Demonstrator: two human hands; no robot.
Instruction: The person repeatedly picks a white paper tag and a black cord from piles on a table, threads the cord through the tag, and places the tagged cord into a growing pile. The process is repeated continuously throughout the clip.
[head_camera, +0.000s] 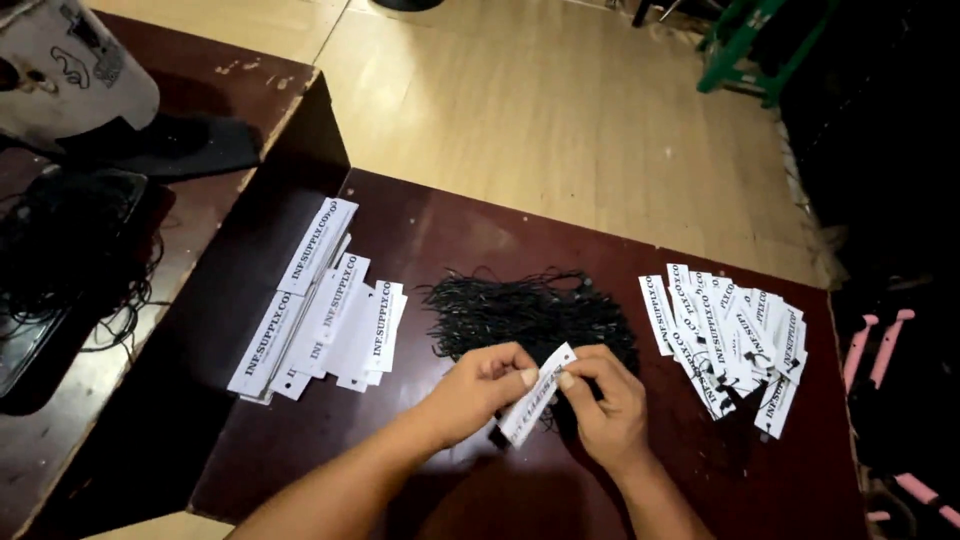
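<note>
The dark reddish tabletop (440, 230) carried everything, with a pale wooden floor (560, 90) beyond it. At the middle lay a loose heap of black strings (520, 310), soft and apt to tangle, likely best drawn out one strand at a time. To the left sat a stack of white tags (325, 300), long narrow rectangles with dark print, overlapped like fanned cards; to the right lay a second spread of white tags (725, 335) (these seemed to have black strings already through them).

Just in front of the heap, the left hand (480, 390) and the right hand (605, 405) held a single white tag (538, 393) between them, each grip pinched narrow on it with thumb and forefinger. The tag looked light, thin and fairly stiff, easily creased, so its edges near the ends seemed the safest hold.
</note>
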